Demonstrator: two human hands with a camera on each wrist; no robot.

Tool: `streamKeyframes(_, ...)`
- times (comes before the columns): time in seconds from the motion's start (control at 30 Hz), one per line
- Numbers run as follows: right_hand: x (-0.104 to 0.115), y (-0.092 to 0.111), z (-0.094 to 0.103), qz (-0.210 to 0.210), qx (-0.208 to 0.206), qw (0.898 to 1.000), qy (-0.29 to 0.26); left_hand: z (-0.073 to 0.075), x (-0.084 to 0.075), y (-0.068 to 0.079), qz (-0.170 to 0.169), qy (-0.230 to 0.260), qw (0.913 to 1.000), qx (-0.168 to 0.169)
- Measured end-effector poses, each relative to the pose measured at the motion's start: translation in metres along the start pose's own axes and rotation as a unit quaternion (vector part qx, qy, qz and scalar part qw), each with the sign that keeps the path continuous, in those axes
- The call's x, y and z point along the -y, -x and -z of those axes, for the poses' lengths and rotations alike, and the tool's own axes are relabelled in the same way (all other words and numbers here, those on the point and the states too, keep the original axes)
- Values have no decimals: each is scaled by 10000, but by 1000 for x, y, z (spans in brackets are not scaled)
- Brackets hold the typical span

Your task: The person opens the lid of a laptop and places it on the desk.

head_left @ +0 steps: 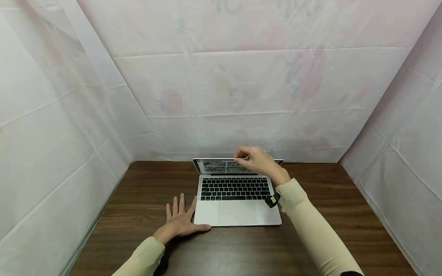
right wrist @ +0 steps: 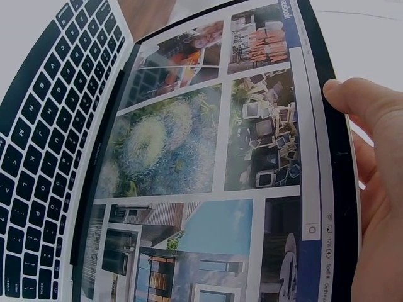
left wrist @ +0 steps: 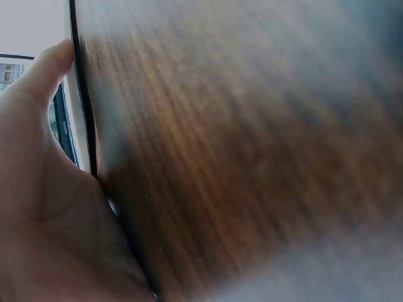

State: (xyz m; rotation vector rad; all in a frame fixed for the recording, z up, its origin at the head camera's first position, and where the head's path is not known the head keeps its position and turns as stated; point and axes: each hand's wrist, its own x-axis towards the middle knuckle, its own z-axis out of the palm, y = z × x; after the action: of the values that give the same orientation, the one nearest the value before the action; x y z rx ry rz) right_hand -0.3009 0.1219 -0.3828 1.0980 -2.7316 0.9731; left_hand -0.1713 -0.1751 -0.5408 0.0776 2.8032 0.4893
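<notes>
A silver laptop (head_left: 203,212) lies on the wooden table with its lid raised. Its screen (right wrist: 167,145) is lit, showing a page of pictures under a blue bar. My right hand (head_left: 260,163) pinches the lid's top edge near the middle, thumb on the screen side and fingers behind. Spread flat at the base's front left corner, my left hand (head_left: 181,222) has its thumb along the front edge and its fingertips beside the left side. In the left wrist view, the thumb (left wrist: 47,72) lies against the laptop's edge.
The brown wooden table (head_left: 138,199) extends around the laptop. White sheets with faint fruit prints hang behind it (head_left: 221,134) and on both sides. A small black wrist camera (head_left: 272,200) on the right sleeve hangs over the keyboard's right corner (head_left: 235,188).
</notes>
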Motion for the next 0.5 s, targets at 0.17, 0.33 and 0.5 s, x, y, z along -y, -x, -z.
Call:
streamKeyframes(0.17, -2, -2, 2, -105, 37, 9999, -98, -3, 0, -2, -26, 78, 10000, -55)
streamKeyframes(0.33, -3, -4, 4, -245, 51, 9995, -189, -9, 5, -9, 24, -30, 10000, -59)
streamKeyframes(0.5, -2, -8, 5, -236, 90, 9996, -155, -6, 5, -8, 39, -10, 10000, -79)
